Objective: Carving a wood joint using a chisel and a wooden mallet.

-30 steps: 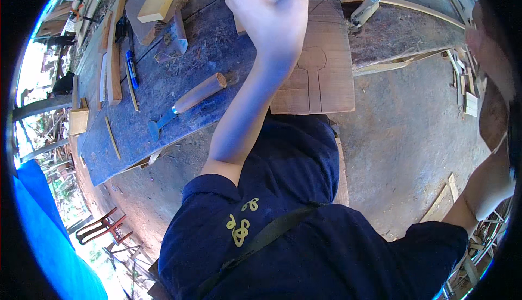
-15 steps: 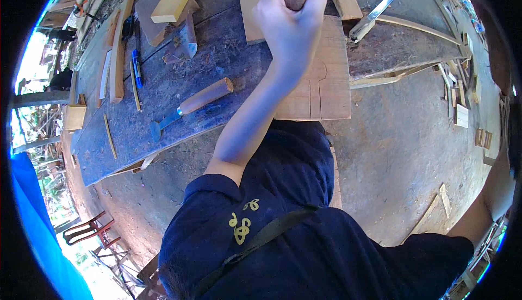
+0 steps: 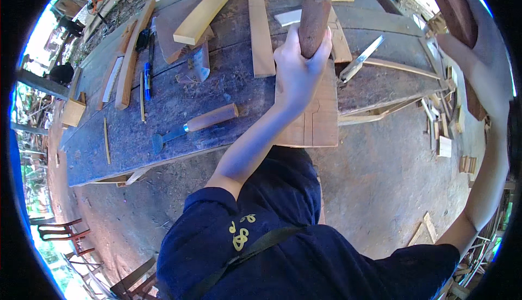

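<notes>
My left hand [image 3: 300, 74] is closed around the thick round wooden handle of what looks like a chisel [image 3: 315, 20]; its blade is hidden below the hand. It stands over a flat wooden board [image 3: 324, 120] with a pencilled outline, at the table's near edge. On the far right my right arm is raised, and my right hand [image 3: 461, 52], partly obscured near the picture's rim, grips a dark brown wooden mallet [image 3: 452, 9]. Left of the board lies another chisel [image 3: 209, 118] with a wooden handle and a dark flared blade.
The dark worktable [image 3: 217, 91] carries wooden strips [image 3: 261, 33], a yellowish block [image 3: 209, 9], a blue marker [image 3: 147, 81] and a light metal-bladed tool [image 3: 361, 58] right of the board. Offcuts [image 3: 444, 147] lie on the floor at right; a chair [image 3: 62, 229] stands lower left.
The view has shifted, so the table sits lower in it. My right arm and the mallet have come further into view at the right. The left hand still grips the handle.
</notes>
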`<state>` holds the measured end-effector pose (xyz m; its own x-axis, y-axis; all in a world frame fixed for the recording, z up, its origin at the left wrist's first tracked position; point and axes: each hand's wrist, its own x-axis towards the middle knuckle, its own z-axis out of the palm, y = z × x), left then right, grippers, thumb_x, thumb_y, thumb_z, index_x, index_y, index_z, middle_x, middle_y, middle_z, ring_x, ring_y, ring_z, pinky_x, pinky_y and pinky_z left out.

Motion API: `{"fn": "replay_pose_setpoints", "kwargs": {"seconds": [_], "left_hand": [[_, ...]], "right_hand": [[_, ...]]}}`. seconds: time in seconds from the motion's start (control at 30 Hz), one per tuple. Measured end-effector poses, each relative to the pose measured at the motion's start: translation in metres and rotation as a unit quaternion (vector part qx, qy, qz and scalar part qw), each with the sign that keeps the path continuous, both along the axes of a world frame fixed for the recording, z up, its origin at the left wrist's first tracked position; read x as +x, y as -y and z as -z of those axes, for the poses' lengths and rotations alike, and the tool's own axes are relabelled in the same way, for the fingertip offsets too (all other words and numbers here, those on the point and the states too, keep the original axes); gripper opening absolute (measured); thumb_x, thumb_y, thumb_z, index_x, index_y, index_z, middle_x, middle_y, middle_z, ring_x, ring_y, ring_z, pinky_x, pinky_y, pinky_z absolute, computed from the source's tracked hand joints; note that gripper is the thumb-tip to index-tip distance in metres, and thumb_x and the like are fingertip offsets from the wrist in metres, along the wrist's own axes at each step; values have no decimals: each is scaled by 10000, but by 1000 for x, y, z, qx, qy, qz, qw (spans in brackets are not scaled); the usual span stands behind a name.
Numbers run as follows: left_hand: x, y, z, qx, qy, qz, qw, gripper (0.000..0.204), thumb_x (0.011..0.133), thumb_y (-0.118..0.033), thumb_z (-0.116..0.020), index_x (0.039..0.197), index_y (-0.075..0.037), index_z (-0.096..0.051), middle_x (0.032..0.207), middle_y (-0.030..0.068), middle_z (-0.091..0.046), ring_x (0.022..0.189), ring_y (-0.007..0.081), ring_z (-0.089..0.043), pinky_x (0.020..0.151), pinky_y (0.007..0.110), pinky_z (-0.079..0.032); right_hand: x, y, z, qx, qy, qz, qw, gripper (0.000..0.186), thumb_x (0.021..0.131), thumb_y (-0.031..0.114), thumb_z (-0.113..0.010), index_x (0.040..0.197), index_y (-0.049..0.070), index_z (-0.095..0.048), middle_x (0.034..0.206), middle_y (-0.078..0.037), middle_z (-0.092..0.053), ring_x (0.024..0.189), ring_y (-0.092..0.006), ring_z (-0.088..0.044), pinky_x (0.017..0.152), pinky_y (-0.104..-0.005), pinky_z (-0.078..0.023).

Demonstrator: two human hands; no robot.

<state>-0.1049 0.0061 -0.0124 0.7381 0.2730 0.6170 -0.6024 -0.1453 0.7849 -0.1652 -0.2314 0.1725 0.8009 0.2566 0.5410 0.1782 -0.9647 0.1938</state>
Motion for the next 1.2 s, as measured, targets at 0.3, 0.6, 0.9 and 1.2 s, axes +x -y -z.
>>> {"fn": "replay_pose_setpoints", "kwargs": {"seconds": [0.3, 0.6, 0.9, 1.2], "left_hand": [[14, 8, 17, -24, 14, 22, 999, 209, 863, -159, -727, 934, 3, -614, 660, 38, -588, 591, 66, -513, 556, 266, -445], [-2, 7, 9, -8, 16, 78, 997, 241, 876, -185, -724, 927, 11, -594, 641, 58, -578, 578, 70, -523, 546, 283, -453], [-11, 8, 9, 42, -4, 113, 993, 267, 815, -162, -743, 972, -15, -584, 753, 181, -653, 686, 310, -695, 603, 365, -513], [-2, 9, 12, 13, 32, 67, 997, 234, 869, -171, -724, 956, 12, -607, 695, 71, -629, 636, 65, -573, 591, 257, -470]], "right_hand": [[-30, -76, -24, 130, -49, 21, 990, 802, 725, 164, -708, 1443, -2, -391, 1250, -242, -581, 1114, -337, -610, 954, -415, -478], [-43, -108, -38, 59, -200, 140, 968, 800, 683, 57, -628, 1447, 37, -392, 1159, -307, -586, 1119, -392, -584, 984, -449, -442], [-51, -95, -21, -52, -188, 107, 975, 820, 678, 48, -650, 1456, 37, -392, 1168, -300, -592, 1081, -331, -614, 977, -416, -457], [-48, -107, 23, 64, -104, -3, 992, 609, 666, -10, -589, 1271, 30, -523, 919, -269, -661, 888, -425, -667, 845, -456, -533]]}}
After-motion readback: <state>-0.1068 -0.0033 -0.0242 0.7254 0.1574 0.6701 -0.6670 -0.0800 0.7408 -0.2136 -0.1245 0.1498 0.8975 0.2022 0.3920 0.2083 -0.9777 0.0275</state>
